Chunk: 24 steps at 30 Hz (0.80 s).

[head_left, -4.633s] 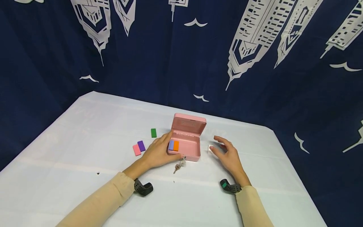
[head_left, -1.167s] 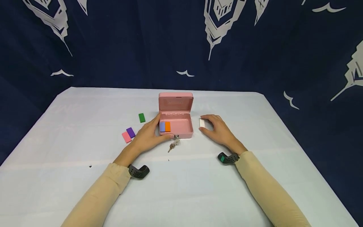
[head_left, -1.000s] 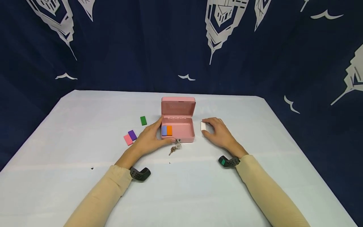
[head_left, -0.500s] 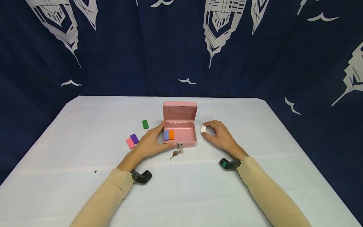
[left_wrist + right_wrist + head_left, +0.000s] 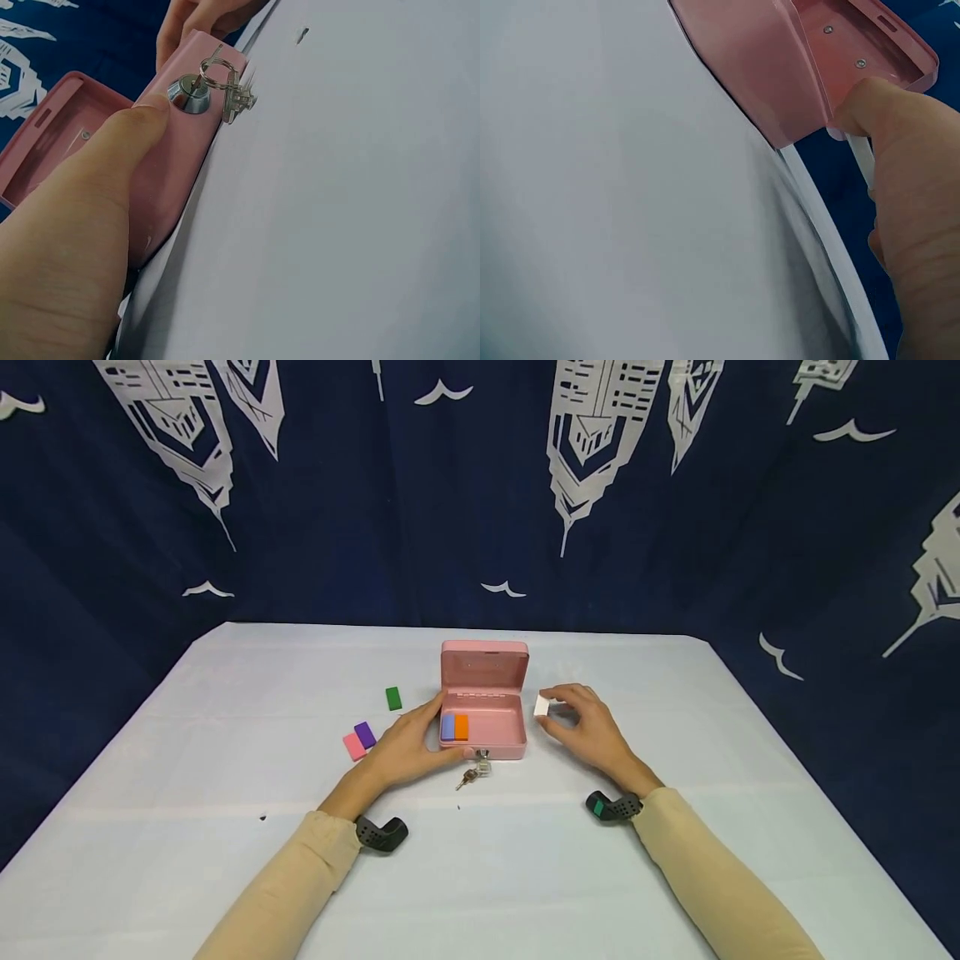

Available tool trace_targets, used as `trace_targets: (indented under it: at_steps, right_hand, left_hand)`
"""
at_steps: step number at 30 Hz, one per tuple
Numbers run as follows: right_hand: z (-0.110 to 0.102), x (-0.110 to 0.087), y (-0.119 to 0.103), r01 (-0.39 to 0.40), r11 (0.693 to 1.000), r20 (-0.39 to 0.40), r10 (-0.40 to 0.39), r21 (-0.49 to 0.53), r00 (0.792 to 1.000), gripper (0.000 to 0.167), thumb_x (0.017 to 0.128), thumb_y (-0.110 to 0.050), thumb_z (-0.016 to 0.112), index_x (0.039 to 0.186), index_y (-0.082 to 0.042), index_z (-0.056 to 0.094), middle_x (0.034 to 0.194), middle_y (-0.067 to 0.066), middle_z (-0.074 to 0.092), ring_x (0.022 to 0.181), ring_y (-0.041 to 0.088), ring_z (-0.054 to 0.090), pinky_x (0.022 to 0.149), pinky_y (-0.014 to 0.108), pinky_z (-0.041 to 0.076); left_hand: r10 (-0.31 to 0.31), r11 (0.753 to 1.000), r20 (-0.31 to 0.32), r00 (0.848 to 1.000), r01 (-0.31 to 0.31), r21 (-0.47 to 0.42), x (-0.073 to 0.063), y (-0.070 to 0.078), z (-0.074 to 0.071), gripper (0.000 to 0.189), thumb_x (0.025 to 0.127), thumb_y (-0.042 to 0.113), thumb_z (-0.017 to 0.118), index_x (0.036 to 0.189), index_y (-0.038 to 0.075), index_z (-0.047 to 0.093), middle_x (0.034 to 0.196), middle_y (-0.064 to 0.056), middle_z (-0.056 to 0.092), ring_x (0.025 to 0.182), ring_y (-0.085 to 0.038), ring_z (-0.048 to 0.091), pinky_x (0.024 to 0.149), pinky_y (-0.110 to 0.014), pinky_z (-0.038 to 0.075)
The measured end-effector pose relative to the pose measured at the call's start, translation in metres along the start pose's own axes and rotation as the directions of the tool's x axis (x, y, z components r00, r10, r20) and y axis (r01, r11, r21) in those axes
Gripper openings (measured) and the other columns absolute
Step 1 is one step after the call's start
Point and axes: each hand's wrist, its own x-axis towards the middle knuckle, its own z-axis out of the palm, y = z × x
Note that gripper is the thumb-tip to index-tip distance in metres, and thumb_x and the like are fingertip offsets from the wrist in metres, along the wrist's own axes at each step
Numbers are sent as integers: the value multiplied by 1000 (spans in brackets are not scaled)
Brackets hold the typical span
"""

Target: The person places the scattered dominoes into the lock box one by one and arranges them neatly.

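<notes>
A small pink metal cash box (image 5: 483, 752) stands on the white table with its lid (image 5: 484, 664) raised. My left hand (image 5: 401, 747) grips its left front corner, the thumb on the front beside the lock (image 5: 189, 94). A key in the lock carries a ring with more keys (image 5: 468, 777). Inside the box, at the left, lie a light blue block (image 5: 447, 727) and an orange block (image 5: 462, 727). Just right of the box, my right hand (image 5: 588, 731) pinches a white block (image 5: 542, 705) between thumb and fingers, apart from the box in the head view.
Left of the box, a green block (image 5: 393, 698) lies alone on the table. A purple block (image 5: 364, 734) touches a pink block (image 5: 354, 746) beside my left wrist. Behind the table (image 5: 480, 877) hangs a dark blue curtain (image 5: 390, 527) with white building prints.
My right hand, spread beside the white block at first, has taken it between thumb and fingers and brought it slightly nearer the box. My left hand has stayed on the box.
</notes>
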Motion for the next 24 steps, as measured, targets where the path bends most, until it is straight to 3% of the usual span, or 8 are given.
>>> trace_targets:
  at_steps: [5, 11, 17, 24]
  right_hand:
    - [1, 3, -6, 34, 999, 4, -34, 16, 999, 41, 89, -22, 83, 126, -9, 72, 127, 6, 68, 114, 23, 61, 97, 44, 55]
    - [1, 7, -14, 83, 996, 12, -83, 8, 996, 39, 88, -20, 83, 124, -8, 72, 124, 8, 70, 107, 30, 64, 91, 48, 55]
    - [6, 18, -24, 120, 992, 98, -123, 35, 988, 40, 88, -19, 82, 125, -9, 72, 124, 6, 69, 105, 32, 65, 93, 49, 54]
    - [18, 27, -35, 130, 991, 171, -131, 17, 977, 40, 90, -26, 82, 126, -13, 71, 118, 0, 68, 109, 21, 63, 99, 43, 54]
  left_hand:
    - [-2, 1000, -4, 1000, 2, 3, -1, -1, -1, 114, 82, 69, 74, 166, 18, 17, 166, -8, 35, 151, -30, 38, 120, -52, 35]
    - [1, 1000, 3, 1000, -1, 5, 1, -2, 0, 114, 82, 71, 73, 166, 18, 18, 166, -9, 35, 151, -29, 37, 121, -51, 35]
    - [-10, 1000, 3, 1000, 10, 11, 2, -3, 0, 115, 81, 73, 72, 166, 19, 18, 166, -9, 36, 151, -30, 38, 121, -51, 35]
    - [-19, 1000, 11, 1000, 19, 8, 0, -4, 0, 117, 80, 76, 70, 167, 19, 16, 168, -6, 32, 152, -30, 37, 121, -51, 34]
